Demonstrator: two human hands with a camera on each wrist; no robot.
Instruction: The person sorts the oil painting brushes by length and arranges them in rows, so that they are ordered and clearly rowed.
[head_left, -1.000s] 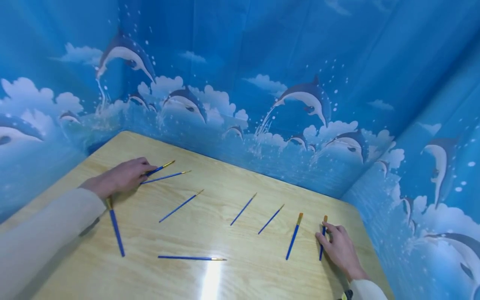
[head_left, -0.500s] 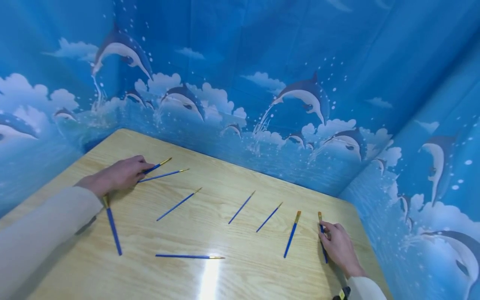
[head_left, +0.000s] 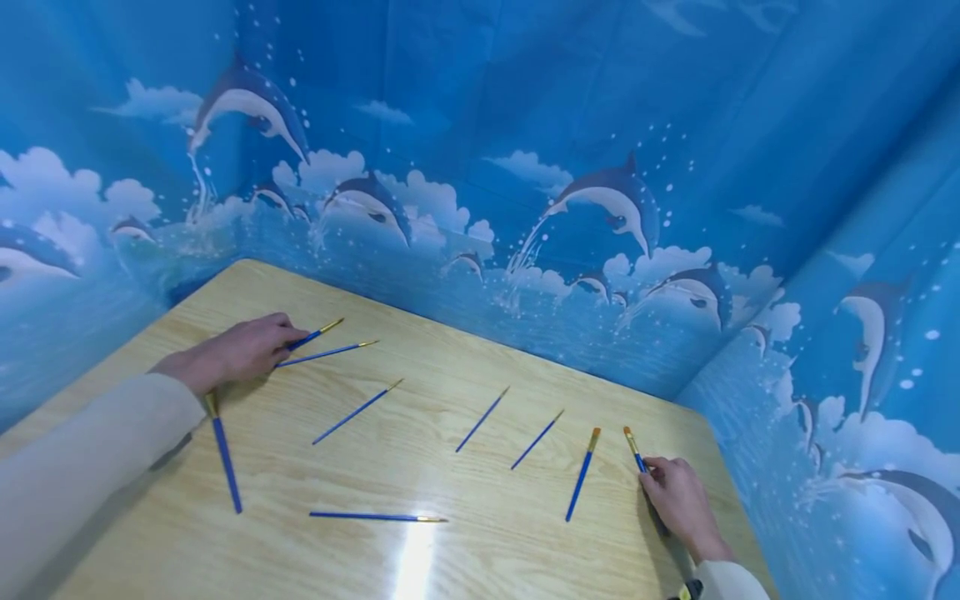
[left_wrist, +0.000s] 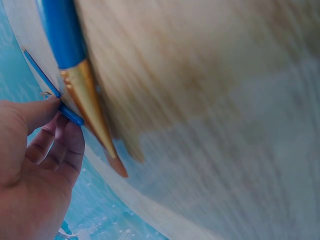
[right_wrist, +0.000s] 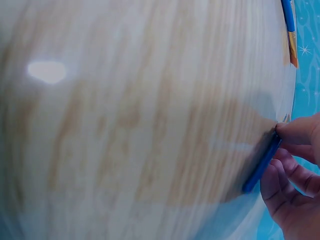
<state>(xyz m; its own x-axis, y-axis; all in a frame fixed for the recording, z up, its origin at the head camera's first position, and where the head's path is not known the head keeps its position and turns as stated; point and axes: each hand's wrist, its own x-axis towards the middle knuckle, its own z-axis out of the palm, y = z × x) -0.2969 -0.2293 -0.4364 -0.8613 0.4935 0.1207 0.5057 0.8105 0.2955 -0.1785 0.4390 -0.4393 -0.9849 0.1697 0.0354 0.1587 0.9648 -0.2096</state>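
In the head view my left hand [head_left: 243, 350] is at the far left of the table, pinching the blue handle of a paintbrush [head_left: 318, 331] between thumb and fingers. In the left wrist view that brush's handle [left_wrist: 71, 114] ends by the fingertips. A thinner paintbrush [head_left: 330, 353] lies right beside this hand. At the right side, my right hand [head_left: 678, 504] pinches the handle of a flat-tipped paintbrush [head_left: 632, 442], whose bristles point away and to the left. The handle's blue end [right_wrist: 261, 167] shows below the fingers in the right wrist view.
Several more blue-handled paintbrushes lie apart on the wooden table [head_left: 525, 533], including a flat one [head_left: 582, 475], a sideways one [head_left: 375, 517] and a thick one [head_left: 227, 462] beside the left forearm. A dolphin-print curtain [head_left: 480, 167] stands behind the table.
The brush in my right hand has turned, its bristle end swinging left and its handle end right. My right fingers have shifted lower along it. My left hand keeps its hold on its brush.
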